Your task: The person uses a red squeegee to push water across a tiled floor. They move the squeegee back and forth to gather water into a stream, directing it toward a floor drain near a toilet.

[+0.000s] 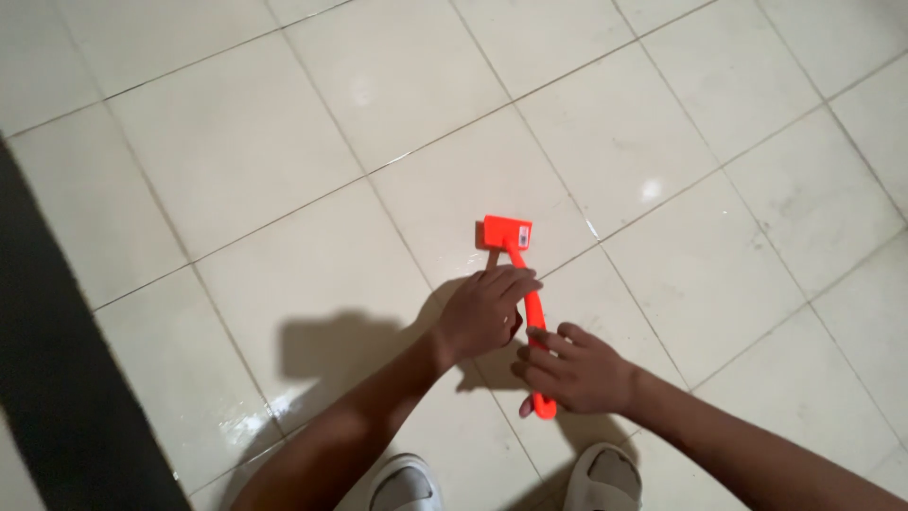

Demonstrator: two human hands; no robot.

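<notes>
Both arms reach down and forward from the bottom of the head view and meet over an orange scraper lying on the tile floor.

Left hand: forearm comes in from lower left, wrist straight, palm down. Fingers are together and bent over the upper part of the handle, just below the flat square head. They touch it; whether they wrap fully around, can't tell from this angle.

Right hand: forearm comes in from lower right, palm down. Fingers are curled on the lower part of the handle, clamped around it. The rounded handle tip pokes out below the hand.

Scraper: head points away from the person and sits beside a grout line; the handle runs back toward the feet, head and tip visible, middle covered by the hands. The hands are close together, nearly touching.

Two pale slippers at bottom edge, just behind the handle tip. Dark strip along the left side of the floor. Arm shadows fall to the left on the tiles.
</notes>
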